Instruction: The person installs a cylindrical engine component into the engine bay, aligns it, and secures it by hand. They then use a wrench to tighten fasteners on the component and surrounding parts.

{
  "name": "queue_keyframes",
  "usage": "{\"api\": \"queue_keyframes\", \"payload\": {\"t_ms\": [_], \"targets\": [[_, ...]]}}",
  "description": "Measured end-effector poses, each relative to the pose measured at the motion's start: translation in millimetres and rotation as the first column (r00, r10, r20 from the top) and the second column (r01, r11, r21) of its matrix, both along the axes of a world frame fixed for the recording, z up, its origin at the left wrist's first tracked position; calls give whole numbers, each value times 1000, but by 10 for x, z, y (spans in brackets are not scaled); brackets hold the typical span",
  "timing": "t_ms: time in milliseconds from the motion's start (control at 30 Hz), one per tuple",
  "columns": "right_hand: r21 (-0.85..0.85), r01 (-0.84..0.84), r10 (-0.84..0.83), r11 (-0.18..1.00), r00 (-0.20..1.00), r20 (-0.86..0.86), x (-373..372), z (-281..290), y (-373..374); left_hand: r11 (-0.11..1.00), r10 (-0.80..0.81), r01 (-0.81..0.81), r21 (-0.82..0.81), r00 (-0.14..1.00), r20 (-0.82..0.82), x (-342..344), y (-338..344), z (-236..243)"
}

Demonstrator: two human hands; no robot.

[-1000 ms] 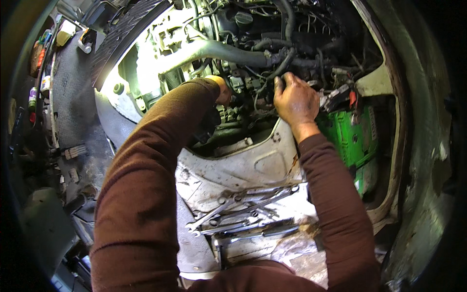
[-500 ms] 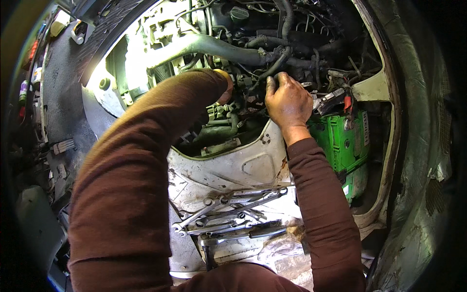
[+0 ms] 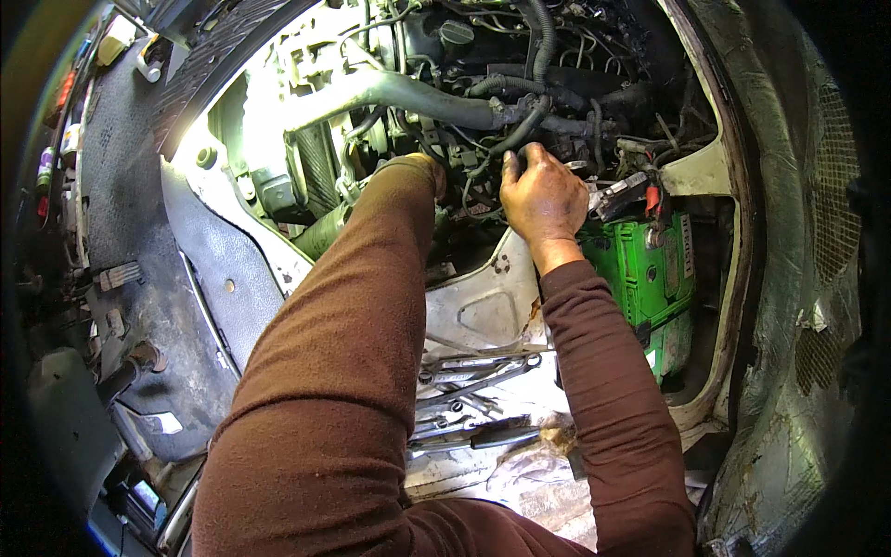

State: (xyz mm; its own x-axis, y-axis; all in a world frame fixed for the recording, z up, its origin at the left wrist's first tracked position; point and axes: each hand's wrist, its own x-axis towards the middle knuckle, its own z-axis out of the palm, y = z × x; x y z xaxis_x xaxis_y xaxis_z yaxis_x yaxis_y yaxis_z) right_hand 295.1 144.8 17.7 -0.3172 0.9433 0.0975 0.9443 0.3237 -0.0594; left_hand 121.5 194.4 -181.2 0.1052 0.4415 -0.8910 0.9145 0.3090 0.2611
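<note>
My left hand (image 3: 427, 172) reaches down among the engine's hoses and brackets (image 3: 455, 148), mostly hidden by my brown sleeve. My right hand (image 3: 543, 200) is to its right, fingers bent and closed at a black hose (image 3: 516, 136); what they hold is hidden. A thick grey hose (image 3: 408, 100) crosses above both hands. A green battery (image 3: 650, 274) is below and right of my right hand, with a red-covered terminal (image 3: 652, 198). Several wrenches (image 3: 473, 395) and a long dark-handled tool (image 3: 501, 434) lie on the pale body panel between my forearms.
The pale opening's frame (image 3: 710, 172) curves round the right side. A textured floor mat (image 3: 237, 306) lies at the left, with scattered bottles (image 3: 46, 167) and other items along the far-left edge. A bright light glares at the upper left.
My left forearm has swung right and grown more upright, uncovering more mat and covering some wrenches. My right hand has shifted slightly left as the view moved, fingers still bent.
</note>
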Motion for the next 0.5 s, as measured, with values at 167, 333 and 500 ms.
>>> {"api": "queue_keyframes", "payload": {"t_ms": [167, 333, 500], "targets": [[-62, -48, 44, 997, 997, -56, -301, 112, -112, 997, 38, -41, -66, 999, -39, -485, -148, -540], [-102, -103, 94, 989, 991, -90, -522, 38, -179, 993, -38, 31, -113, 998, -60, -799, -314, -791], [-62, -18, 17, 998, 1000, -24, -183, 89, -61, 992, -124, 123, -28, 992, -31, -133, -81, -276]]}}
